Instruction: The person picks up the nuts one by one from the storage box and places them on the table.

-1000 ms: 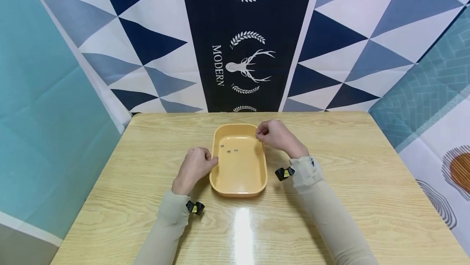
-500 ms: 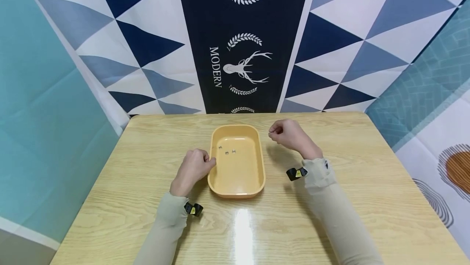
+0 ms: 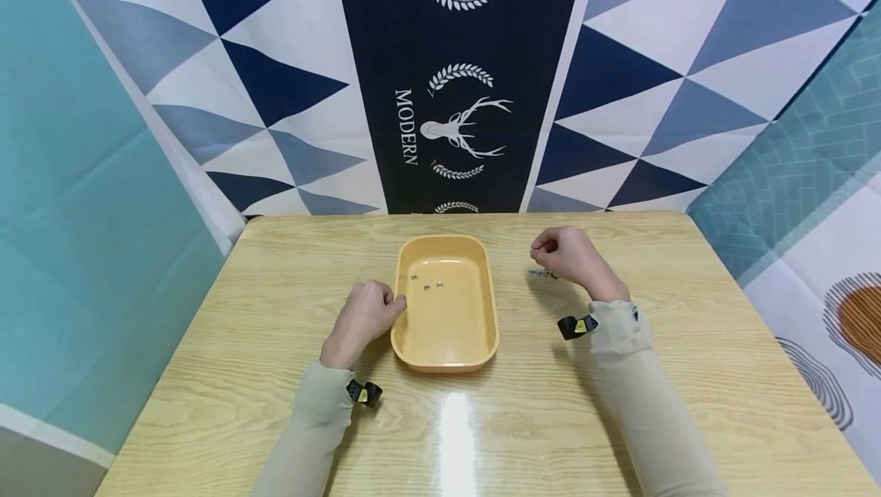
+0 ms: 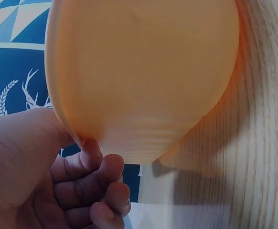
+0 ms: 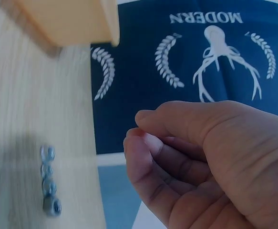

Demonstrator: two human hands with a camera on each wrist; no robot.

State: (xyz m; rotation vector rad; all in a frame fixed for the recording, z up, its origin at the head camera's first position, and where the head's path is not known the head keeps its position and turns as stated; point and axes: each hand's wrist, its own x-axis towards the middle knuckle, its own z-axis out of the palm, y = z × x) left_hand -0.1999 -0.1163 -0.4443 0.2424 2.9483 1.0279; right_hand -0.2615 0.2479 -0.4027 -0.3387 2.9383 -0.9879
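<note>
My left hand [image 3: 365, 321] pinches the left rim of a yellow-orange tray [image 3: 447, 366]; the left wrist view shows its thumb inside the wall and its fingers curled below. On the tray floor lie three small silvery metal nuts, one nut [image 3: 427, 287] between the others. To the right of the tray my right hand [image 3: 567, 256] hovers over the table, thumb and index fingertips together. I cannot tell whether a nut is between them. Under that hand, several metal nuts [image 5: 48, 183] stand in a straight row on the wood, partly hidden by it in the head view.
The wooden table [image 3: 275, 436] reaches back to a wall cloth [image 3: 475, 38] with a dark deer-print strip. Another patterned cloth [image 3: 812, 237] hangs at the right and a teal one [image 3: 103, 199] at the left.
My right hand has moved right from the tray's far right rim to above the row of nuts, which has come into view. The left hand keeps its grip on the rim.
</note>
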